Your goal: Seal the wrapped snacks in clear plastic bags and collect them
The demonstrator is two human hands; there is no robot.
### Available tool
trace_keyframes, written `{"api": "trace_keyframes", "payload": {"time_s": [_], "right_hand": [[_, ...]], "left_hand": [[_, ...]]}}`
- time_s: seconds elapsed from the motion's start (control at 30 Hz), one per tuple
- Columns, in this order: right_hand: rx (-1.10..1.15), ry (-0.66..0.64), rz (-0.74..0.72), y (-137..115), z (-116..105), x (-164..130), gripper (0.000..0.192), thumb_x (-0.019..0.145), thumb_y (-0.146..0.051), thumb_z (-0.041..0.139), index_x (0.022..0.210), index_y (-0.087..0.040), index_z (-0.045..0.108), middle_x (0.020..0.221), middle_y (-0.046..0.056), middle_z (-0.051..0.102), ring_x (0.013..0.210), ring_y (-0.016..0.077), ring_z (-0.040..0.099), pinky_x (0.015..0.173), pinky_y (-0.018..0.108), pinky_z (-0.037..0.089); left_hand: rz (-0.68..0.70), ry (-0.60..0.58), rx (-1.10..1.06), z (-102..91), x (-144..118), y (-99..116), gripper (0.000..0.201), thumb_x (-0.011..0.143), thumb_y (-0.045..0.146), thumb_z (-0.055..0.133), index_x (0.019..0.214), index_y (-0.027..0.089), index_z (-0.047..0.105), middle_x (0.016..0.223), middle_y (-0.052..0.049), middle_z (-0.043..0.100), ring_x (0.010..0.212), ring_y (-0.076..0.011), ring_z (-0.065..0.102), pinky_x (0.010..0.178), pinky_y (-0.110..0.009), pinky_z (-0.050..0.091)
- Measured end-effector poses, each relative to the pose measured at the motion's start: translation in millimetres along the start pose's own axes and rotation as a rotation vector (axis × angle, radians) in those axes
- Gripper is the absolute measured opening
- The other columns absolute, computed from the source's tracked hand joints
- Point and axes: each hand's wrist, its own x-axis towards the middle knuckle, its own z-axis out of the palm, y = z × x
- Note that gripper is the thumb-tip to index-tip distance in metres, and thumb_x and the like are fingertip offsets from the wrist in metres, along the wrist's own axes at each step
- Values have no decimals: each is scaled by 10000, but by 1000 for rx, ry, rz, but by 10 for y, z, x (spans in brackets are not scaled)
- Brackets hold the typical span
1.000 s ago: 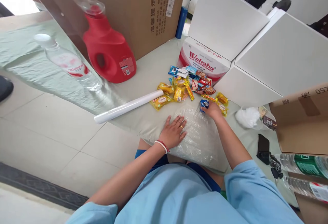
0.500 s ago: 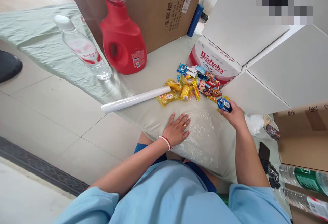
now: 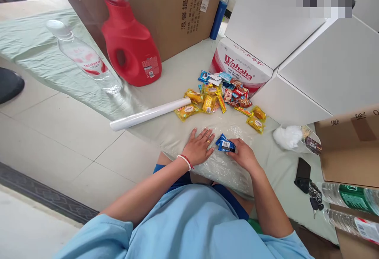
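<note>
My right hand (image 3: 244,157) grips a small blue snack packet (image 3: 226,144) with a barcode label, low over a sheet of clear plastic film (image 3: 220,168). Flat on that film lies my left hand (image 3: 199,147), fingers spread, just left of the packet. Beyond both hands is a heap of wrapped snacks: yellow packets (image 3: 188,110), red and brown packets (image 3: 240,93) and blue ones. Two yellow packets (image 3: 256,123) rest apart at the heap's right. A white roll (image 3: 149,113) lies to the left, its far end against the yellow packets.
At the left stand a red detergent jug (image 3: 133,49) and a water bottle (image 3: 85,59). Behind the snacks is a Wahaha carton (image 3: 237,67). On the right are a plastic bag (image 3: 286,136), a phone (image 3: 302,175), keys (image 3: 315,198) and lying bottles (image 3: 346,221).
My right hand has brought the blue packet from beside the heap leftward and nearer to me, over the film. The two yellow packets there are now uncovered. My left hand stays flat.
</note>
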Motion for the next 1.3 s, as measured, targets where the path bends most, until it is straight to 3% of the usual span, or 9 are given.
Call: {"api": "trace_keyframes", "payload": {"time_s": [0.13, 0.27, 0.43, 0.63, 0.87, 1.0, 1.1, 1.17, 1.3], "right_hand": [[-65, 128, 148, -97, -36, -88, 463, 959, -492, 643, 1349, -244, 620, 1234, 103, 676, 1078, 267, 672, 826, 321, 494], [-137, 70, 221, -359, 28, -30, 396, 961, -532, 626, 1214, -229, 656, 1179, 131, 681, 993, 270, 682, 736, 313, 468], [-121, 18, 130, -334, 6, 22, 319, 917, -302, 676, 1225, -225, 642, 1185, 115, 676, 1038, 262, 663, 773, 300, 459], [-14, 13, -36, -101, -35, -29, 447, 901, -294, 706, 1332, -223, 613, 1224, 90, 658, 1109, 252, 628, 896, 311, 459], [-38, 53, 13, -230, 155, 7, 456, 924, -344, 704, 1354, -227, 611, 1261, 119, 647, 1125, 280, 627, 894, 341, 489], [-21, 45, 24, -206, 162, -7, 613, 910, -402, 726, 1464, -230, 527, 1419, 158, 570, 1237, 325, 591, 975, 417, 510], [122, 141, -76, -83, 63, -161, 704, 921, -428, 718, 1537, -235, 437, 1549, 163, 458, 1385, 330, 500, 1114, 481, 459], [208, 200, -158, 45, -27, -383, 586, 962, -447, 668, 1485, -254, 490, 1469, 156, 531, 1350, 321, 522, 1117, 509, 463], [271, 95, -292, 317, -35, -990, 417, 937, -458, 712, 1302, -284, 609, 1268, 131, 648, 1207, 314, 591, 1032, 514, 529]], "left_hand": [[-3, -6, 3, -12, 7, 2, 587, 1052, 499, 413, 1572, 231, 467, 1679, -107, 397, 1567, -304, 346, 1286, -658, 128], [2, -8, 8, -24, 16, 13, 599, 1043, 486, 432, 1579, 221, 461, 1674, -122, 401, 1560, -324, 357, 1275, -675, 149], [1, 14, 6, -25, 15, 19, 596, 1035, 481, 446, 1585, 251, 459, 1664, -119, 422, 1553, -336, 371, 1277, -660, 157], [-4, 2, -3, -47, 16, 23, 578, 1040, 466, 439, 1572, 241, 470, 1667, -123, 416, 1562, -316, 356, 1283, -645, 128], [-11, -7, -10, -58, 4, 9, 595, 1042, 459, 444, 1583, 210, 443, 1677, -142, 392, 1562, -297, 358, 1289, -622, 154], [-28, -22, -27, -61, 17, -7, 607, 1037, 469, 461, 1586, 212, 436, 1689, -145, 369, 1569, -303, 343, 1286, -625, 170], [-42, 15, -80, -172, -23, -64, 597, 1034, 457, 466, 1581, 218, 448, 1707, -134, 338, 1596, -308, 285, 1285, -596, 217], [-16, 71, -124, -309, -111, -128, 572, 1036, 441, 467, 1568, 232, 468, 1704, -121, 350, 1614, -305, 237, 1295, -573, 220], [288, -25, -244, -534, -421, -281, 636, 996, 501, 563, 1559, 225, 462, 1696, -144, 359, 1591, -288, 304, 1305, -520, 258]]}}
